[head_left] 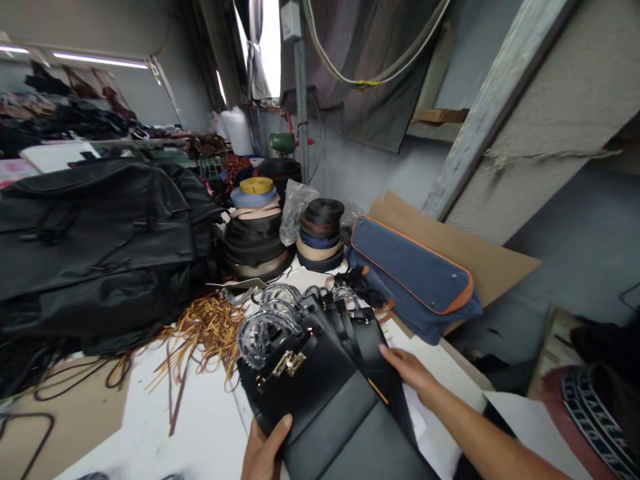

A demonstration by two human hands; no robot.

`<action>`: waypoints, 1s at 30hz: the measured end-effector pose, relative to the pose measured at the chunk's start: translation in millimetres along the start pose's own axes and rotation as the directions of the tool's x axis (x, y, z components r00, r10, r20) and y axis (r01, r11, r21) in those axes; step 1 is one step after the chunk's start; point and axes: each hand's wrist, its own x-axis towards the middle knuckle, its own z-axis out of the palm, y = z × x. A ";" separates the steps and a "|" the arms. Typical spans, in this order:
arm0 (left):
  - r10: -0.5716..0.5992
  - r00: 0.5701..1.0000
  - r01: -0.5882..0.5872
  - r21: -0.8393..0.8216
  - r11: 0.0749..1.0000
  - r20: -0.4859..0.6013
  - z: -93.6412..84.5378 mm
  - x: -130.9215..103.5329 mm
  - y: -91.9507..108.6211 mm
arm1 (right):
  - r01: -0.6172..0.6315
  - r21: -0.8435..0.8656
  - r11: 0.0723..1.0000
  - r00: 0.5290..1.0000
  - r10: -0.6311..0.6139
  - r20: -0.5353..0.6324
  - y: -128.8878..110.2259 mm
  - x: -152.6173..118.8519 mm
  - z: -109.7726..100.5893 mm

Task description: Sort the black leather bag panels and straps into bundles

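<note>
Several black leather bags [325, 413] lie overlapped at the bottom centre, with gold-coloured clasps and plastic-wrapped handles [270, 330] at their far end. My left hand [267, 443] grips the near left edge of the front bag, thumb on top and fingers hidden beneath. On the right, my right hand [407, 367] holds the outer edge of another black bag, its thumb or a finger resting on top and the rest out of sight below.
Large black bags [95, 247] fill the left. Brown leather strips [210, 330] lie on the white table [165, 413]. Strap rolls [253, 247] and more rolls [320, 233] stand behind. A blue bag with orange trim [410, 267] leans at right by brown cardboard [460, 247].
</note>
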 end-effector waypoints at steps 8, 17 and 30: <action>-0.033 0.999 0.034 0.079 0.996 -0.026 5.5 3.8 5.3 | -0.006 0.016 1.000 0.990 0.008 -0.142 43.9 -25.7 32.5; -0.047 0.998 0.053 0.127 0.991 -0.044 5.9 7.4 4.9 | -0.050 0.238 0.970 0.998 0.060 -0.034 28.1 -26.1 28.3; -0.229 0.969 0.238 0.091 0.967 -0.097 8.3 -6.8 17.4 | -0.083 0.419 0.904 0.988 0.019 0.154 -45.9 -33.3 35.6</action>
